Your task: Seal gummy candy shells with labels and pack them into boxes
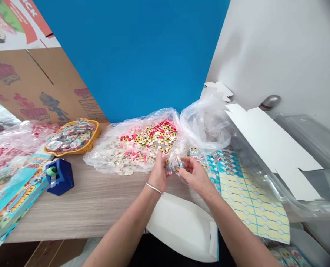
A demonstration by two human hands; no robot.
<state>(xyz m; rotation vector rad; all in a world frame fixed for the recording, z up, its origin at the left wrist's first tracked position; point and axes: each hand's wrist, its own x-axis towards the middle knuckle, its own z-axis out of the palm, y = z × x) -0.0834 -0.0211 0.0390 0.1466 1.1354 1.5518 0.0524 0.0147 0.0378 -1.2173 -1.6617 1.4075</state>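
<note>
Packet (178, 161), clear and printed, held above the table (98, 207) between left hand (159, 175) and right hand (195, 173), both closed on it; one or several, I cannot tell. Open bag (98, 157) of discs (159, 139) lies just beyond, presumably for short reach. Basket (92, 142) and tape dispenser (64, 180) stand left, probably leaving elbow room.

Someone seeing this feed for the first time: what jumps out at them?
Probably the big blue panel upright behind the worktop. Next, just in front of it, the clear plastic bag with its many small red, yellow and white pieces. Then the left hand and right hand with small packets between them, and the yellow basket further left.
</note>
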